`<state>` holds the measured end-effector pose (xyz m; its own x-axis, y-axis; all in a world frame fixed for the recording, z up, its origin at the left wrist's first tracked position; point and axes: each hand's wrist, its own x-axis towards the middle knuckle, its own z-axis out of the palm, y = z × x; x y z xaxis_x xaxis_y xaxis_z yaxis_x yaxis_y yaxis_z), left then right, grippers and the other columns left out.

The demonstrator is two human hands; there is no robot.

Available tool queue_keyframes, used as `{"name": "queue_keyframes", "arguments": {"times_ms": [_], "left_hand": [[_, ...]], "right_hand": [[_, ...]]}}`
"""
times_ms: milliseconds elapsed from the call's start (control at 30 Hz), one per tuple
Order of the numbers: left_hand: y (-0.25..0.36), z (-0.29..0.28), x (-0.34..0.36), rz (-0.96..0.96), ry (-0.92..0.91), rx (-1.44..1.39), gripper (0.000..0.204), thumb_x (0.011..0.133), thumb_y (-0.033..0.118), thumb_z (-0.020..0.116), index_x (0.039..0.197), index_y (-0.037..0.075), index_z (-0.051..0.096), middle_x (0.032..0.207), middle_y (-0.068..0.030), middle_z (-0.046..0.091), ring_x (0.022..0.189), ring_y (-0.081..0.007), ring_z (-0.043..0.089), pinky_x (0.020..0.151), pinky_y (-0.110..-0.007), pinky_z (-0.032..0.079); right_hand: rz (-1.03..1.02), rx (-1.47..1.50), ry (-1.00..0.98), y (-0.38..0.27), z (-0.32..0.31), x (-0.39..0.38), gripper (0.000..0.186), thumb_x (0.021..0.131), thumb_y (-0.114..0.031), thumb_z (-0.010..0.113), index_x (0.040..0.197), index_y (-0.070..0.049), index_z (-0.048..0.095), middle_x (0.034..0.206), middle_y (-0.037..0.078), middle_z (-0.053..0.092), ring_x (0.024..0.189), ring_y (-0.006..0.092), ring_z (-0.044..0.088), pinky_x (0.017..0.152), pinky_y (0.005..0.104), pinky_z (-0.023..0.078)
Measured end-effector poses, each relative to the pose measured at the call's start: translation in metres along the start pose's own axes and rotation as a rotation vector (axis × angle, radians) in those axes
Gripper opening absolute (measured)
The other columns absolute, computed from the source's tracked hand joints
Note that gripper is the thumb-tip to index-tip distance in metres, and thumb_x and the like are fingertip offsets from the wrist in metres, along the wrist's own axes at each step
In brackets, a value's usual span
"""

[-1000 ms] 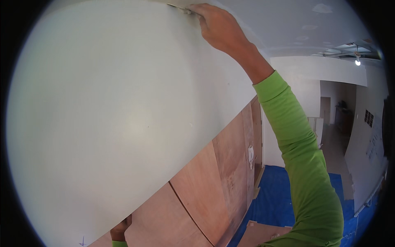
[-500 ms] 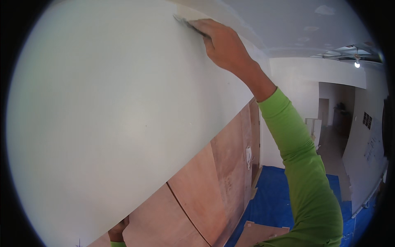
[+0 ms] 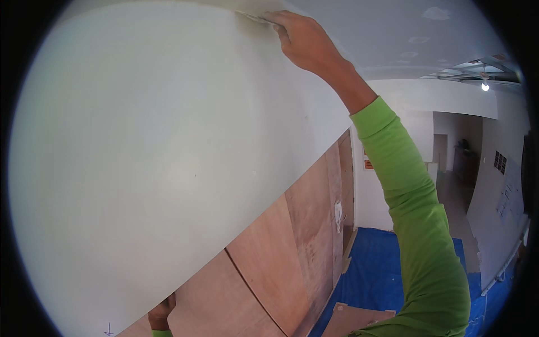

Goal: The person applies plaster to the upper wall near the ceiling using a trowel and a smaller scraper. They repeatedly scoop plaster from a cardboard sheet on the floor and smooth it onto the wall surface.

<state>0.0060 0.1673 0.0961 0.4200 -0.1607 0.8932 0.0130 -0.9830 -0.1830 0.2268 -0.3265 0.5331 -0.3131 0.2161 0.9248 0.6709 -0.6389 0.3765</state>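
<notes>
Up where the white wall surface (image 3: 163, 140) meets the ceiling (image 3: 382, 33), my right hand (image 3: 309, 42) is closed round a putty knife (image 3: 255, 18). Its thin blade lies against the top of the wall, and a darker patch shows just below it. At the lower left, my left hand (image 3: 163, 310) is raised beside the bottom edge of the white surface, in front of the wood-coloured panels (image 3: 269, 236). That edge hides its fingers, so what it touches or holds does not show. Green sleeves cover both arms.
A blue sheet (image 3: 370, 264) covers the floor at right, with a brownish board (image 3: 353, 320) on it. Beyond is a doorway (image 3: 449, 146). A lit bulb (image 3: 485, 86) hangs below an open ceiling part. Pale patches dot the ceiling.
My right hand and the putty knife have moved up, closer to the ceiling line, and the blade lies flatter. My left hand has stayed nearly in place.
</notes>
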Motion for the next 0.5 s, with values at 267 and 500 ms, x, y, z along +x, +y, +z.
{"name": "queue_keyframes", "arguments": {"times_ms": [267,500], "left_hand": [[-0.002,-0.001,0.0,-0.011,-0.06,-0.042,0.045,0.088,0.02,0.068,0.126,-0.002,0.064,0.123,-0.0288,0.063,0.113,-0.051,0.06,0.099,-0.057,0.046],[-0.007,-0.004,-0.007,0.007,-0.064,0.019,0.045,0.089,0.021,0.067,0.128,-0.001,0.064,0.125,-0.0276,0.063,0.114,-0.0509,0.059,0.099,-0.057,0.045]], "right_hand": [[0.017,-0.009,0.049,-0.008,0.014,0.0,0.037,0.099,-0.002,0.049,0.134,-0.001,0.063,0.131,0.019,0.067,0.116,0.0397,0.063,0.101,0.0444,0.051],[0.008,0.025,0.096,-0.007,0.028,-0.008,0.042,0.094,0.002,0.048,0.131,-0.002,0.065,0.129,0.018,0.068,0.114,0.0397,0.063,0.1,0.0455,0.051]]}}
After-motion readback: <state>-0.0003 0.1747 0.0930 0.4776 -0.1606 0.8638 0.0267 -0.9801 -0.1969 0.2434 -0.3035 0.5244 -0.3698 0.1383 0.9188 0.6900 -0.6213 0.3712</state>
